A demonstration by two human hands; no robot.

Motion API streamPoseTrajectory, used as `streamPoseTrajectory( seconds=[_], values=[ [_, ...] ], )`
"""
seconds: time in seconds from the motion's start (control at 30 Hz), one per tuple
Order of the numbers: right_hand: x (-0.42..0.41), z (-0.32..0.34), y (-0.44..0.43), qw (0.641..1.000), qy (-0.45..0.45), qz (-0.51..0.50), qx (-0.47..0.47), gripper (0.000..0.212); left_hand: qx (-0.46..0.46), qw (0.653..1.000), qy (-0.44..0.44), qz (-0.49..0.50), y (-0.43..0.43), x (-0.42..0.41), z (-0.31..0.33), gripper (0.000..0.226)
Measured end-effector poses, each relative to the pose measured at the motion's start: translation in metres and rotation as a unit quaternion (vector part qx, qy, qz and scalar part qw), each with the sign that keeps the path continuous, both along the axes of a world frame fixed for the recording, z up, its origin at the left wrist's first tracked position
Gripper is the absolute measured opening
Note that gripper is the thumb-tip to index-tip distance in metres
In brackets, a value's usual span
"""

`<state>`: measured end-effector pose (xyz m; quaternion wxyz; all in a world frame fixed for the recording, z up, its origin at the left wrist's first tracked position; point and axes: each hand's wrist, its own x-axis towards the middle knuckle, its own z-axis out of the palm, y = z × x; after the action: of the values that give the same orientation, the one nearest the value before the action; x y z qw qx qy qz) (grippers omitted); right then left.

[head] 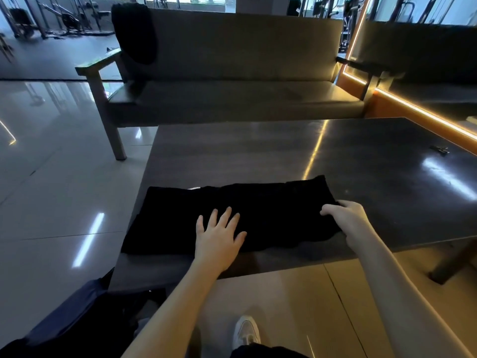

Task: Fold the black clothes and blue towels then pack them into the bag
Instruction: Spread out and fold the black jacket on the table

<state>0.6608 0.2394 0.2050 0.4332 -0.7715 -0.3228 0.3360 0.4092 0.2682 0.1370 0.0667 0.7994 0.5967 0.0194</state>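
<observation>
I see a black garment (232,215) spread flat on the table (258,151), a wide strip lying along the near edge, closer to the near left corner than the right. Its left end reaches the table's left edge. A small pale tag or label shows at its far edge, left of centre.

My left hand (219,241) lies palm down on the garment's near-middle part, fingers (227,215) spread wide and flat, pressing on the cloth, gripping nothing. My right hand (346,215) is at the garment's right end, fingers curled over the edge of the fabric; thumb side sits on the cloth. It looks like a pinch on that right edge, but I can't tell how much cloth is actually between the fingers.

Dark bag (77,319) sits on the floor (51,177) below the table's near left corner, partly under the overhang, top looks open; contents too dark to read. A second black garment (135,32) hangs over the left end of the bench backrest (232,47) beyond the table's far edge. Small metallic item, maybe keys (440,149), near the table's right edge, well apart from the garment. I can't spot any blue towel for certain.

My white shoe (245,332) is on the floor under the near edge.
</observation>
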Motion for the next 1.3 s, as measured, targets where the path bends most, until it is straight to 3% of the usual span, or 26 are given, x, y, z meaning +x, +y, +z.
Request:
streamPoseTrajectory(
  seconds=[0.07,0.2,0.3,0.33,0.37,0.43,0.47,0.57,0.63,0.7,0.8,0.9,1.03,1.13,1.23,1.3],
  values=[
    [-0.015,0.017,0.006,0.997,-0.048,0.033,0.055,0.005,-0.007,1.0,-0.006,0.002,0.001,-0.001,0.0,0.058],
    [-0.062,0.041,0.019,0.973,-0.165,0.106,0.123,0.029,-0.021,0.999,-0.03,-0.001,0.002,-0.003,0.001,0.055],
    [-0.102,0.035,0.022,0.944,-0.242,0.174,0.143,0.038,-0.056,0.989,-0.136,-0.002,0.009,-0.008,0.005,0.048],
    [-0.112,0.026,0.022,0.935,-0.255,0.199,0.144,0.039,-0.076,0.971,-0.226,0.017,0.012,-0.011,0.004,0.045],
    [-0.12,0.017,0.021,0.927,-0.264,0.226,0.142,0.04,-0.108,0.929,-0.351,0.053,0.013,-0.015,0.006,0.041],
    [-0.131,-0.004,0.018,0.913,-0.274,0.275,0.126,0.043,-0.163,0.787,-0.584,0.112,0.011,-0.021,0.01,0.032],
    [-0.134,-0.013,0.016,0.908,-0.274,0.296,0.116,0.044,-0.173,0.743,-0.634,0.128,0.011,-0.023,0.012,0.032],
    [-0.135,-0.027,0.012,0.909,-0.233,0.325,0.115,0.042,-0.185,0.724,-0.648,0.148,0.015,-0.027,0.017,0.038],
    [-0.129,-0.026,0.017,0.916,-0.235,0.288,0.152,0.034,-0.179,0.739,-0.633,0.145,0.017,-0.026,0.017,0.038],
    [-0.121,-0.024,0.028,0.89,-0.333,0.266,0.159,0.037,-0.149,0.8,-0.567,0.126,0.016,-0.025,0.014,0.049],
    [-0.11,-0.029,0.045,0.841,-0.432,0.322,0.054,0.054,-0.079,0.878,-0.462,0.092,0.014,-0.021,0.009,0.06],
    [-0.11,-0.042,0.054,0.827,-0.422,0.37,-0.038,0.059,-0.008,0.939,-0.338,0.056,0.016,-0.021,0.002,0.054],
    [-0.115,-0.053,0.057,0.826,-0.419,0.371,-0.065,0.058,0.036,0.948,-0.312,0.047,0.013,-0.027,0.003,0.045],
    [-0.114,-0.052,0.058,0.824,-0.421,0.372,-0.072,0.058,0.039,0.97,-0.236,0.046,0.005,-0.035,0.004,0.045],
    [-0.117,-0.05,0.056,0.821,-0.417,0.38,-0.086,0.062,0.117,0.97,-0.148,0.151,-0.003,-0.061,0.009,0.049],
    [-0.119,-0.05,0.055,0.819,-0.417,0.384,-0.089,0.064,0.108,0.953,-0.101,0.265,-0.003,-0.087,0.016,0.058]
  ],
)
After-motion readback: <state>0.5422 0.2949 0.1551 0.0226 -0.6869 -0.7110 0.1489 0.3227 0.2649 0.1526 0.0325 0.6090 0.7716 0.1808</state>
